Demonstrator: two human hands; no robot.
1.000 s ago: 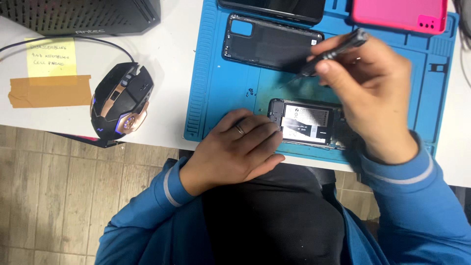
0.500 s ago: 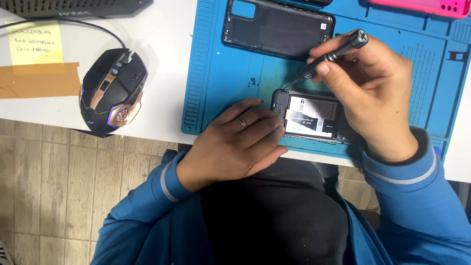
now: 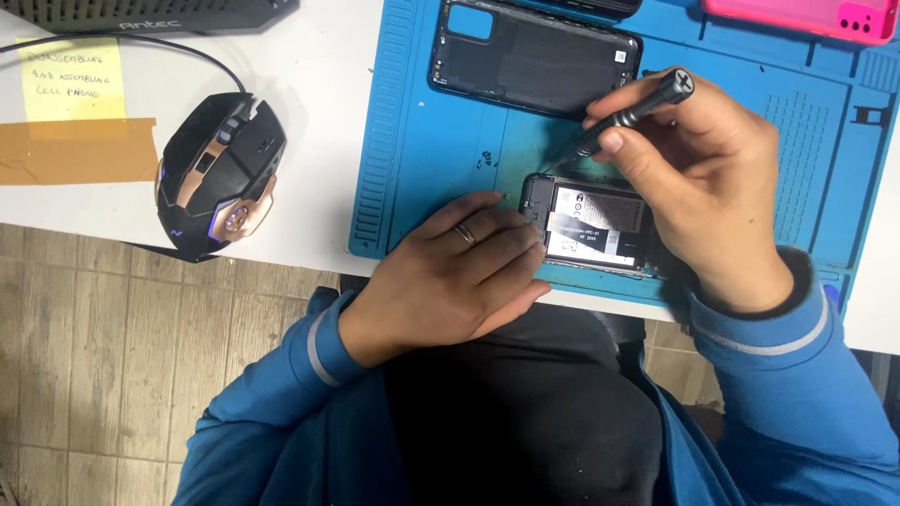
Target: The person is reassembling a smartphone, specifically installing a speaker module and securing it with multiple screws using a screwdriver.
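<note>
— How was the opened smartphone [image 3: 592,225] kept in place?

— It was laid face down on the blue repair mat [image 3: 412,141], near the mat's front edge, with its battery and inner parts exposed. The left hand [image 3: 450,272] was spread flat beside it, fingers pressed against its left end, so that it seemed to be braced against sliding. Nothing was gripped by that hand; a ring was seen on one finger.

— And the right hand [image 3: 712,187]?

— It was closed around a black precision screwdriver [image 3: 628,117], held slanted like a pen, the tip brought down to the phone's upper left corner. The thumb was laid along the shaft, presumably so that the tip could be steadied on a small screw, though no screw could be made out.

— What was set aside?

— A black back cover [image 3: 534,56] was left inner side up, farther back on the mat, apart from the phone. A pink case [image 3: 797,17] was placed at the far right corner. Off the mat, on the white desk [image 3: 319,122], a black and copper gaming mouse [image 3: 220,173] and a yellow sticky note [image 3: 70,80] were kept well clear of the work.
</note>
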